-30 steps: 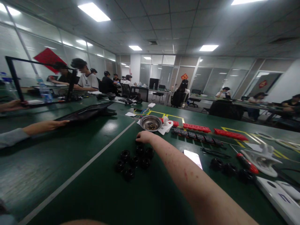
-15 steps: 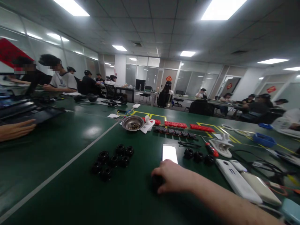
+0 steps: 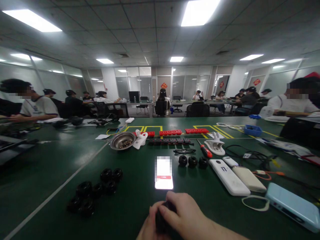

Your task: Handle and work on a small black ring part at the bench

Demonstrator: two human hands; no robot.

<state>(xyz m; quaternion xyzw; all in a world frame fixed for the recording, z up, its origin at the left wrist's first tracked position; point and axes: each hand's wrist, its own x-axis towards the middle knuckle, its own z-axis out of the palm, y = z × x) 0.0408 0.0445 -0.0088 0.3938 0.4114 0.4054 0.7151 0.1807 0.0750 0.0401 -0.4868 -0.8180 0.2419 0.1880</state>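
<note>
Head view: black part (image 3: 162,222) lies on the wearer's side of the lit phone (image 3: 164,184), clasped between left hand (image 3: 148,224) and right hand (image 3: 188,213), fingers curled round it. Long axis and facing: cannot tell, mostly covered. Visible surface dark, detail blurred.

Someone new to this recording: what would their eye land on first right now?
Probably the glowing smartphone at mid-table first. Just nearer the wearer, the left hand and right hand hold a black part between them. Then come the bright red strips in a row farther back, and the cluster of black ring-shaped parts on the left.
</note>
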